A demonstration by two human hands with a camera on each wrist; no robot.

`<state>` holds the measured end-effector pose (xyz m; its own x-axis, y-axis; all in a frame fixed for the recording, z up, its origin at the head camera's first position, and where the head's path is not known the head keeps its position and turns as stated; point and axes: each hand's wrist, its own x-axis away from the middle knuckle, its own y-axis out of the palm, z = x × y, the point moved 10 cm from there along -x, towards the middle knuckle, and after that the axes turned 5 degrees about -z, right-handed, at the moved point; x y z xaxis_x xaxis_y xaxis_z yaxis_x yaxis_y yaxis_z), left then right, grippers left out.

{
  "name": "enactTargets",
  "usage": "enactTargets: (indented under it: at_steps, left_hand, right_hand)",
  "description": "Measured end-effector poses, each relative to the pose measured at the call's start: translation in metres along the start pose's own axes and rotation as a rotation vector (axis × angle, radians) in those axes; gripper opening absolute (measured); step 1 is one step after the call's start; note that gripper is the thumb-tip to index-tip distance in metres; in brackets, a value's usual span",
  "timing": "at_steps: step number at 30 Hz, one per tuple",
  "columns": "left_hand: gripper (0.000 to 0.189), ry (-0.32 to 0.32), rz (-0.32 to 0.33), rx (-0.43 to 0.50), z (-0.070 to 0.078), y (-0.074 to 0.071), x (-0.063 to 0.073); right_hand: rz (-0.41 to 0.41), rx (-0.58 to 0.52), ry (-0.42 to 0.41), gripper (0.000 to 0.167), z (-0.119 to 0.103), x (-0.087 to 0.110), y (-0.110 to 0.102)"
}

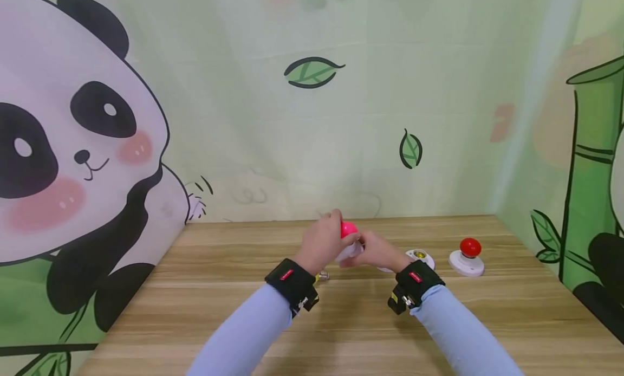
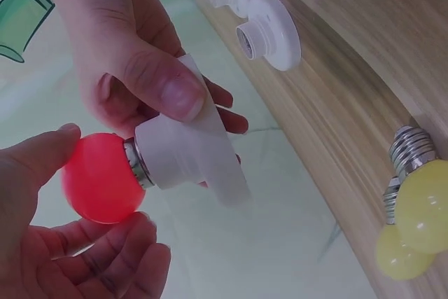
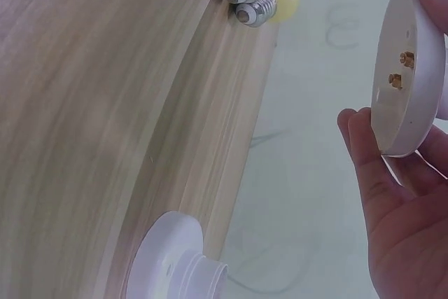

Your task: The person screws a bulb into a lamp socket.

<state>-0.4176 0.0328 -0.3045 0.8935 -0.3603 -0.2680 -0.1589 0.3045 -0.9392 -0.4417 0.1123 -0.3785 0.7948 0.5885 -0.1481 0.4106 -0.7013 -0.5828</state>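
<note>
Above the table, my left hand holds a red light bulb, its thumb on one side and curled fingers on the other. My right hand grips a white lamp socket by its round base, with the thumb on the near face and fingers behind. The bulb's metal screw end enters the socket mouth, and a strip of metal shows between glass and collar. In the right wrist view the underside of the socket base shows two brass screws; the bulb is hidden there.
Two yellow bulbs lie on the wooden table near the left hand. White sockets without bulbs stand in a row by the right forearm. Further right, another red bulb sits upright in a white socket. A panda-print cloth hangs behind.
</note>
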Motion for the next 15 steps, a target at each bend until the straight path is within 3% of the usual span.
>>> enactTargets:
  at_steps: [10, 15]
  left_hand:
    - [0.037, 0.083, -0.18, 0.153, 0.0045, 0.0018, -0.0049]
    - [0.035, 0.137, -0.24, 0.182, 0.0093, 0.0027, -0.0056]
  right_hand:
    - [0.008, 0.014, 0.024, 0.059, -0.0045, 0.0031, -0.0031]
    - [0.007, 0.039, 0.025, 0.058, -0.0036, 0.004, -0.0025]
